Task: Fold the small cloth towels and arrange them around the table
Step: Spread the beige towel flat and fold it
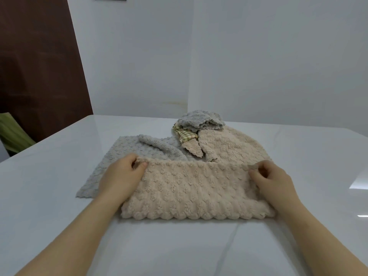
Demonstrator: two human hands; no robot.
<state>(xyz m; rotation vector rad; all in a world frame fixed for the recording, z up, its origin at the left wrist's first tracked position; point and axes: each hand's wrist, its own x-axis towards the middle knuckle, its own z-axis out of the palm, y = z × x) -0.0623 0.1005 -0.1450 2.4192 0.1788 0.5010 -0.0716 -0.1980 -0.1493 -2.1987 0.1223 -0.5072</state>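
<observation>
A tan towel [195,188] lies on the white counter [59,236], close to the person. It looks folded once, so it is a long strip. Its long side runs from left to right.

The left hand [121,176] pinches the far left corner of the tan towel. The right hand [272,180] pinches the far right corner. Both hands are curled on the fluffy edge, one at each end.

I think the next fold has to go sideways, one short end over to the other. Each hand is right at its own end, so either one could carry its end across.

A gray towel [111,162] lies flat to the far left, and the tan towel covers part of it. Farther off sits a heap: a crumpled gray cloth [199,121], a checked cloth [184,135] and a second tan cloth [225,144].
</observation>
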